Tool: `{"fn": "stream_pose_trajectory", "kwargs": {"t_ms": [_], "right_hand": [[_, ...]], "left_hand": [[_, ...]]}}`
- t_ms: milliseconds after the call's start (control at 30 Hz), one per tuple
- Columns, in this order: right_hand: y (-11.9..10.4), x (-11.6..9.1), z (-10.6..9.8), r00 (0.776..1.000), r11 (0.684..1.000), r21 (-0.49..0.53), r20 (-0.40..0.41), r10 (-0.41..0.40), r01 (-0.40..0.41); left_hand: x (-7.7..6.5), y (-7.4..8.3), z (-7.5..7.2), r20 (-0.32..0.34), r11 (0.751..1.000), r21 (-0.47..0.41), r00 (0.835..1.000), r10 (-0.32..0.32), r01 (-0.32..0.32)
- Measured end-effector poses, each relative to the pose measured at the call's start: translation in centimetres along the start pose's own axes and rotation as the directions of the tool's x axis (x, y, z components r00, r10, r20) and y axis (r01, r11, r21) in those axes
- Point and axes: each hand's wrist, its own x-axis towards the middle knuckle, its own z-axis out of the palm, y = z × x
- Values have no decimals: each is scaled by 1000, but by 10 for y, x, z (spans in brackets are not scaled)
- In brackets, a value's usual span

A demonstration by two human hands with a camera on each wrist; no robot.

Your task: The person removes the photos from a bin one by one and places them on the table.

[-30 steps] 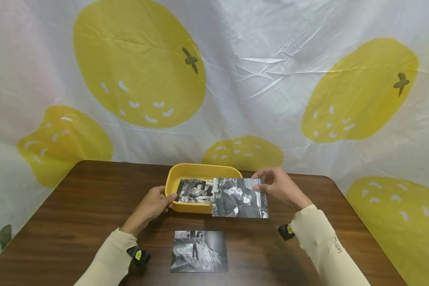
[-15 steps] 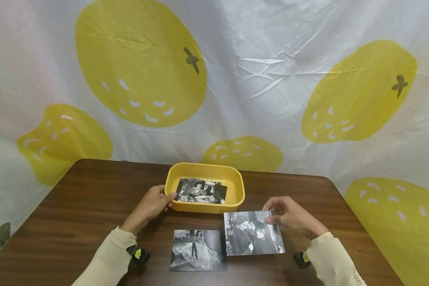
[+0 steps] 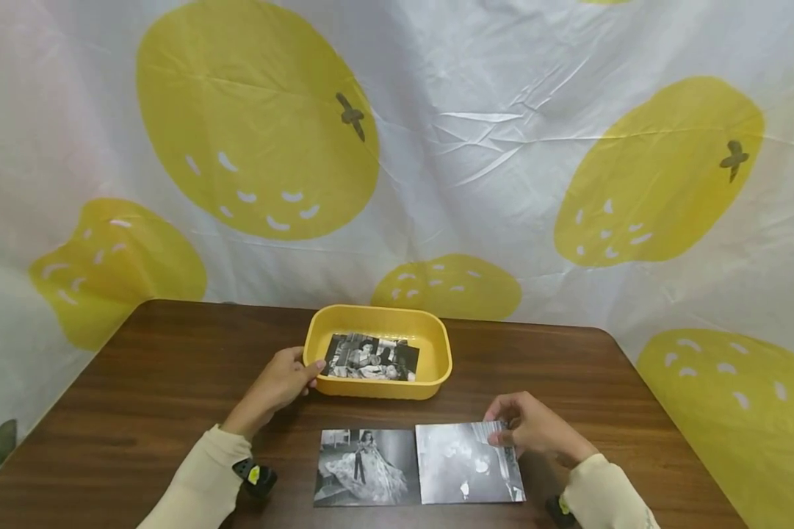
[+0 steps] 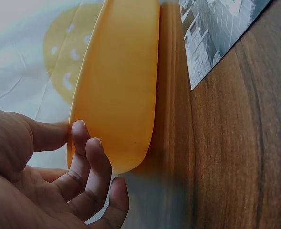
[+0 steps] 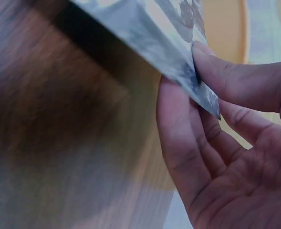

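Observation:
My left hand (image 3: pixel 280 383) pinches the left rim of a yellow plastic tray (image 3: pixel 436 367), thumb over the edge, as the left wrist view also shows. Inside the tray lie black-and-white photos (image 3: pixel 370 358), the top one showing several people. In my right hand (image 3: pixel 535 427) is a glossy black-and-white photo (image 3: pixel 466 470), pinched at its upper right corner between thumb and fingers. The right wrist view shows this photo (image 5: pixel 145 38) tilted, with a dark shadow under it. To its left, flat on the table, lies a photo (image 3: pixel 366 470) of a figure in a wide gown.
The brown wooden table (image 3: pixel 192 382) has rounded far corners. Behind it hangs a white curtain (image 3: pixel 463 184) printed with yellow fruit. Each sleeve carries a dark strapped device, such as the left wrist device (image 3: pixel 256 476).
My right hand has carried its photo from over the tray toward me and down, beside the photo on the table. The photos in the tray are uncovered. My left hand stays on the rim.

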Motion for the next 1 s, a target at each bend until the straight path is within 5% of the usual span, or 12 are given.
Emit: {"fn": "stream_pose_trajectory", "kwargs": {"t_ms": [333,1000], "right_hand": [[5,0,9,989,958,-284,-147,-19,-24],[3,1,13,967,913,-383,-252,44,-141]], "left_hand": [[0,-1,1,-4,1000,14,1000,-13,13],[0,-2,2,-13,1000,7,1000,28,-28]]}}
